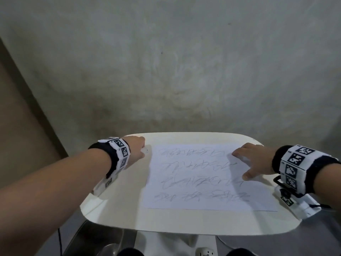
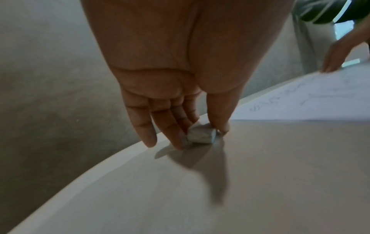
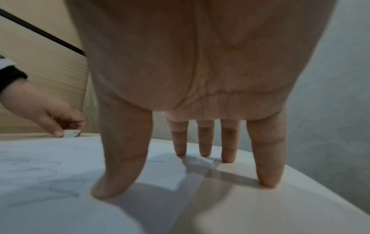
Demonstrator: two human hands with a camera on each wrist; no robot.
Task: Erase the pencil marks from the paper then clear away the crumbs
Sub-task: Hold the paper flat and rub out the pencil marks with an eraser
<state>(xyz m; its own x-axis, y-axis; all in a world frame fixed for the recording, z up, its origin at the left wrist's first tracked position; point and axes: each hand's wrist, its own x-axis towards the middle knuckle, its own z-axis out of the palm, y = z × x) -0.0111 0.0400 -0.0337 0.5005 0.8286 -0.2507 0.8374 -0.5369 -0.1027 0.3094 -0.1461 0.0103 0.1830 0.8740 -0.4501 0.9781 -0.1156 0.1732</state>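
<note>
- The left hand (image 1: 135, 149) is pinching a small white block eraser (image 2: 202, 136) on the cream rounded table (image 1: 120, 209), just left of the paper.
- The right hand (image 1: 252, 159), fingers spread straight, is pressing the scribbled white paper sheet (image 1: 203, 183) flat.

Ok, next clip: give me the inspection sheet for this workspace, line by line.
Surface: white table, rounded corners.
Job's things: paper flat on it, four rows of pencil marks, none erased; eraser on the table left of the paper.
Clutter: nothing seen.
Hands: left hand pinches the eraser; right hand presses spread fingers on the paper's right edge.
Cables: thin dark cable on the floor, lower left.
Surroundings: grey wall behind.
</note>
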